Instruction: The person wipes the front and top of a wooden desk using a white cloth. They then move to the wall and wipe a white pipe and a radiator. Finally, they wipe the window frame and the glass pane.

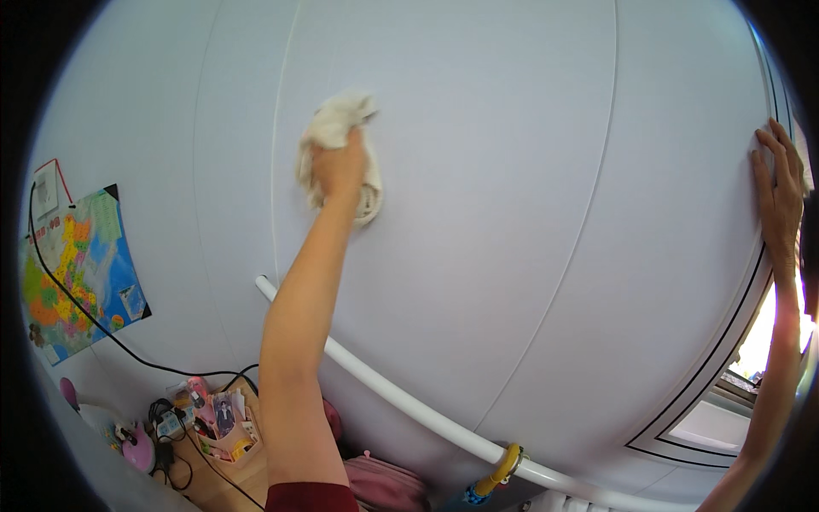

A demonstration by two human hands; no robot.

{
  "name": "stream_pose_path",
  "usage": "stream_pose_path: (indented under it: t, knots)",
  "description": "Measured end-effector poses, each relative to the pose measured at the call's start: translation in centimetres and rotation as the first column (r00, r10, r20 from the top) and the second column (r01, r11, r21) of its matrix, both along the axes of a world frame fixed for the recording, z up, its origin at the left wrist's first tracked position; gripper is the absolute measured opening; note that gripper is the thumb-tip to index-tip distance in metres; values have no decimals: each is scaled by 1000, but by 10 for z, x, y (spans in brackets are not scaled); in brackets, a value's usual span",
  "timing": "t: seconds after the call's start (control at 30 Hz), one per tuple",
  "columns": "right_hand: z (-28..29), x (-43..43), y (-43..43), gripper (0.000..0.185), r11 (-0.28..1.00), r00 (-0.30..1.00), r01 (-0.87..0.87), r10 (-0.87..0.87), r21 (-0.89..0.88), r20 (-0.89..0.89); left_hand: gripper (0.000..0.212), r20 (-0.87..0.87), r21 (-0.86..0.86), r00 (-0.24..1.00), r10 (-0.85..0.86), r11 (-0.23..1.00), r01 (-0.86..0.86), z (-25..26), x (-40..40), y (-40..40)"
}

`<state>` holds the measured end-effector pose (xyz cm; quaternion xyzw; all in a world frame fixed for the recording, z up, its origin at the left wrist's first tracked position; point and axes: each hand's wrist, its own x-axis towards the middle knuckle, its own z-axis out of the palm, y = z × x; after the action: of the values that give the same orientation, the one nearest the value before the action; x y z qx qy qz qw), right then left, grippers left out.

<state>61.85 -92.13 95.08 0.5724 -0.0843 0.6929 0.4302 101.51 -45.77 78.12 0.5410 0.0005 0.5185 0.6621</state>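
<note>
My left hand point(339, 168) grips a crumpled off-white cloth point(342, 125) and presses it against the pale wall panel point(473, 192). The cloth and fingers are slightly blurred, and part of the cloth hangs below the wrist. Far to the right, my right hand point(779, 185) lies with fingers spread on the window frame point(716, 358), which has dark trim lines. No object shows in that hand. Beneath my left forearm a white rail or pipe point(409, 400) runs diagonally along the wall, partly hidden by the arm.
A colourful map point(83, 275) hangs at left below a wall socket point(45, 192) with a black cable point(128, 349). On the wooden desk point(221, 486) are a pink organizer point(230, 441) and a power strip point(173, 424). A yellow ring point(508, 464) hangs on the rail, near a pink bag point(384, 483).
</note>
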Motion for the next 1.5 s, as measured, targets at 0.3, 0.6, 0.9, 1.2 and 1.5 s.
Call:
stream_pose_path:
  t: [0.3, 0.6, 0.9, 1.2, 1.5]
  knots:
    - [-10, 7, 9, 30, 998, 998, -52, 53, 40, -32, 49, 756, 602, 620, -209, 593, -535, 82, -103, -65]
    - [-22, 2, 45, 23, 981, 981, -189, 186, -37, -63, 75, 28, 212, 994, 108, 971, -111, 138, -59, -34]
    - [-31, -9, 44, 28, 887, 883, -461, 459, 2, -94, 41, 848, 518, 480, -223, 540, -664, 146, -222, -193]
    - [-28, -11, 37, 43, 514, 514, -858, 857, -8, -29, 37, 524, 429, 852, -1, 865, -262, 239, -244, -235]
    - [-28, -14, 37, 42, 359, 357, -933, 931, 14, -69, 23, 690, 631, 622, -371, 728, -266, 194, -317, -275]
